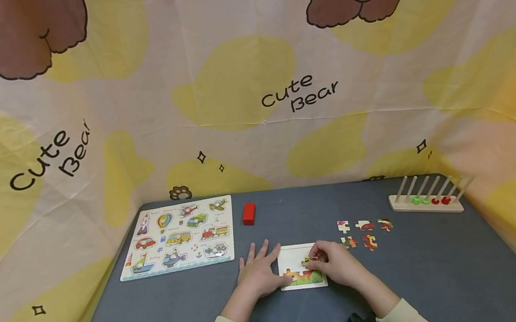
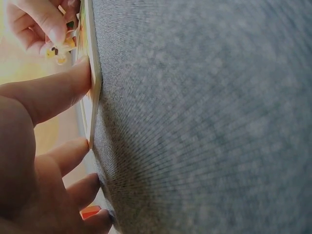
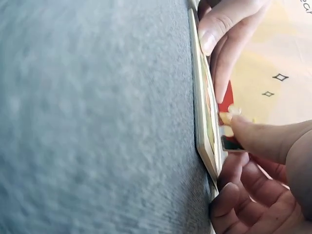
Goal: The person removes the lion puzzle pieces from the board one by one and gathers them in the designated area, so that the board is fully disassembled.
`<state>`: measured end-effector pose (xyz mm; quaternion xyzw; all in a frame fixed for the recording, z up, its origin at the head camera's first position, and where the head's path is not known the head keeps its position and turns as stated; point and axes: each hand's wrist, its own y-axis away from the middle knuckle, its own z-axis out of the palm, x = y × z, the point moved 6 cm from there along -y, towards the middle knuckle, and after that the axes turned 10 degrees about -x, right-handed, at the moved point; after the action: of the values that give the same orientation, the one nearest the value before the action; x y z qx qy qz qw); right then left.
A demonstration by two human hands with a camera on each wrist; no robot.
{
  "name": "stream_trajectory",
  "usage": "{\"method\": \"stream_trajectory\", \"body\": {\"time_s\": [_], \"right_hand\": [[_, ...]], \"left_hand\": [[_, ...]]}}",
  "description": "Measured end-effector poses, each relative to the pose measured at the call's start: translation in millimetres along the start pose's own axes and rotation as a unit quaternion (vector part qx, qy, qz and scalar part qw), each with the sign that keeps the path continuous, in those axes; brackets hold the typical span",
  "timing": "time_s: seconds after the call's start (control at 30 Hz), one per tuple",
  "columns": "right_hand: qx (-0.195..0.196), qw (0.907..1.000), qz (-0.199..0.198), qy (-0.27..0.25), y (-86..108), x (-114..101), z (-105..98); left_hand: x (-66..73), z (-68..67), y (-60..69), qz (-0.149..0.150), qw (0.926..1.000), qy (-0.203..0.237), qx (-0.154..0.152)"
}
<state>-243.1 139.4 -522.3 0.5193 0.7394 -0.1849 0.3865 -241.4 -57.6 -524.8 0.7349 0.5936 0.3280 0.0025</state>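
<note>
A small white puzzle board point(image 1: 287, 256) lies on the dark table, with jigsaw pieces point(image 1: 311, 277) forming a colourful strip along its near side. My left hand point(image 1: 259, 276) is spread at the board's left edge. In the left wrist view its thumb point(image 2: 63, 90) presses on the board's face, while other fingers touch the edge and the table. Over the board's right part, my right hand point(image 1: 339, 264) pinches a jigsaw piece point(image 1: 307, 261) between thumb and fingers. From the right wrist, that piece point(image 3: 231, 142) appears tilted just above the board; its picture is partly hidden.
Several loose jigsaw pieces point(image 1: 365, 225) lie right of the board. A wooden peg stand point(image 1: 426, 206) with green and red beads is at the back right. A red block point(image 1: 249, 213) and a picture board of vehicles point(image 1: 177, 241) sit at the back left.
</note>
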Motion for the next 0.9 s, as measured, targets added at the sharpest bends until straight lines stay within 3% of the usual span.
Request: {"method": "stream_trajectory", "body": {"time_s": [0.3, 0.7, 0.9], "right_hand": [[0.016, 0.9990, -0.011, -0.040, 1.5, 4, -11], [0.066, 0.9974, 0.026, -0.017, 11.6, 2, -38], [0.087, 0.9929, 0.040, -0.069, 15.6, 10, -48]], "left_hand": [[0.3, 0.2, -0.1, 0.001, 1.0000, 0.003, 0.002], [0.7, 0.5, 4.5, 0.009, 0.9999, -0.008, 0.007], [1.0, 0.6, 4.0, 0.013, 0.9999, -0.005, 0.006]]}}
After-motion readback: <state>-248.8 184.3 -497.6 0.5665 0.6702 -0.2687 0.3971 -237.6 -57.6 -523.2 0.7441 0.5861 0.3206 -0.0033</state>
